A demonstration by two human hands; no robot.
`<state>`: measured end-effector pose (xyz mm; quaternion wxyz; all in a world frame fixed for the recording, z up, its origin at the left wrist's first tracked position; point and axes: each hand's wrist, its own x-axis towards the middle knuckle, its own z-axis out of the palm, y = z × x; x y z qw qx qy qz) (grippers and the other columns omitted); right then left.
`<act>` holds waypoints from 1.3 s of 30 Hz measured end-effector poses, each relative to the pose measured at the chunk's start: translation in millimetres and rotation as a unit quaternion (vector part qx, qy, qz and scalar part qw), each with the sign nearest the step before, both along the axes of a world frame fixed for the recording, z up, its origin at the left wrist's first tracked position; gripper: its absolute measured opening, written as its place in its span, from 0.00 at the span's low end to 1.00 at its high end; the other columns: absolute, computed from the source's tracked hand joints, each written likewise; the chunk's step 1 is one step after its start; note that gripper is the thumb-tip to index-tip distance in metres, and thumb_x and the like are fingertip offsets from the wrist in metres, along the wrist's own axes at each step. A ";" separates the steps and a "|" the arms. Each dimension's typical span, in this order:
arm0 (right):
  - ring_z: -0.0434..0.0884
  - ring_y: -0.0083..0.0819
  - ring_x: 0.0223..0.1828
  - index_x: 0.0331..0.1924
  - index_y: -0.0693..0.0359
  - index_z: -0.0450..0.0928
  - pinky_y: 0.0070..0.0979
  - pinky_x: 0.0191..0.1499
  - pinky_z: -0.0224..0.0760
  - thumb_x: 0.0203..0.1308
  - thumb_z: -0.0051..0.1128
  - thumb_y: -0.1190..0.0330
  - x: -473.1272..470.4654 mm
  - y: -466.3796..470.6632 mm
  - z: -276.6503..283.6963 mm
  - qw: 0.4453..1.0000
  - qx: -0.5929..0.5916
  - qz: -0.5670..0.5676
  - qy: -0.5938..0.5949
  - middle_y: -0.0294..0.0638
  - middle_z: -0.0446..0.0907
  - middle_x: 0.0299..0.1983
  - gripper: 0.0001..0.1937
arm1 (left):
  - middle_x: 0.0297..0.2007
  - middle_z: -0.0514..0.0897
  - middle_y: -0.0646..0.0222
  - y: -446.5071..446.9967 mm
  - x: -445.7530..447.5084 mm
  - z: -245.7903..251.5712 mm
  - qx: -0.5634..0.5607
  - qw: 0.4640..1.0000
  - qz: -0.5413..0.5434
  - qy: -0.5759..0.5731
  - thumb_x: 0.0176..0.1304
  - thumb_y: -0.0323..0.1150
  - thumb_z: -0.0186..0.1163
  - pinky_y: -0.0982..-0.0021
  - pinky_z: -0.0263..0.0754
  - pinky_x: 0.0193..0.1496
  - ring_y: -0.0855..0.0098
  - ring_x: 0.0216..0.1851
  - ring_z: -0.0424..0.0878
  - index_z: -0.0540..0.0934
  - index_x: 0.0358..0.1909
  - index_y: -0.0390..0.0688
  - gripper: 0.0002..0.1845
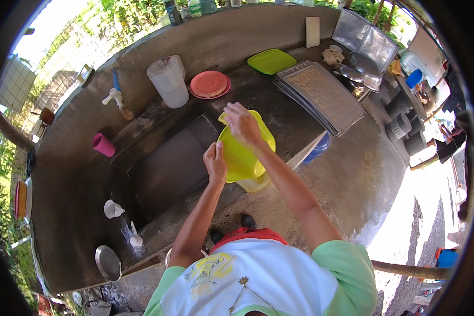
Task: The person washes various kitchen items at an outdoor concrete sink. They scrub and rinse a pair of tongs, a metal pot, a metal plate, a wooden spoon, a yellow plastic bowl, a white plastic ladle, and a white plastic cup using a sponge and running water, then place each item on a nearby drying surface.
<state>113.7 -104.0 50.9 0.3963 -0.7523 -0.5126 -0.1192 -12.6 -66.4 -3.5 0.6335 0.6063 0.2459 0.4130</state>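
Observation:
My left hand (216, 162) grips the left rim of a bright yellow plastic tub or lid (243, 156), thumb uppermost. Over its upper part lies my right hand (241, 122), with whitish suds on the fingers. A small yellow piece (222, 117) shows beside those fingertips; I cannot tell whether it is a sponge or the tub's corner. Left of my hands is the dark basin of a concrete sink (173, 162). Behind them a red plastic plate or lid (208, 84) rests on the counter beside a translucent plastic pitcher (169, 83).
A tap (116, 96) juts from the wall above a pink cup (103, 145). At left lie a white measuring cup (112, 209), a white scoop (135, 239) and a metal pan (108, 262). Stacked baking trays (320, 94) and a green lid (271, 61) occupy the right.

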 end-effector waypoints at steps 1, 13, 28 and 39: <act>0.66 0.46 0.59 0.47 0.66 0.75 0.35 0.62 0.57 0.57 0.48 0.67 -16.5 -3.0 0.3 0.998 0.026 -0.016 -0.061 0.50 0.71 0.54 0.16 | 0.18 0.63 0.83 0.3 3.6 0.7 -0.030 0.999 0.026 -0.027 0.67 0.35 0.48 0.79 0.51 0.21 0.87 0.21 0.56 0.68 0.20 0.41 0.16; 0.60 0.45 0.63 0.58 0.65 0.64 0.32 0.63 0.57 0.57 0.47 0.78 -33.2 -55.2 -43.3 0.986 0.153 -0.064 0.026 0.51 0.65 0.59 0.22 | 0.43 0.77 0.62 23.5 11.8 16.8 -0.227 0.970 0.001 -0.083 0.69 0.37 0.43 0.69 0.75 0.40 0.69 0.40 0.78 0.71 0.46 0.34 0.16; 0.79 0.34 0.41 0.42 0.60 0.75 0.34 0.48 0.72 0.63 0.43 0.58 -19.0 24.8 -72.8 0.402 0.278 0.264 0.831 0.40 0.79 0.39 0.15 | 0.25 0.76 0.66 -4.1 -133.8 59.5 0.332 0.920 -0.049 0.201 0.48 0.23 0.60 0.73 0.67 0.30 0.68 0.26 0.75 0.79 0.34 0.39 0.09; 0.78 0.31 0.40 0.51 0.68 0.69 0.25 0.43 0.71 0.45 0.50 0.85 -179.6 61.0 -174.2 0.658 -0.085 0.186 0.725 0.41 0.76 0.42 0.24 | 0.34 0.77 0.72 -48.6 -267.1 -60.1 0.389 0.801 0.058 0.452 0.43 0.26 0.55 0.67 0.71 0.38 0.68 0.37 0.75 0.79 0.40 0.48 0.17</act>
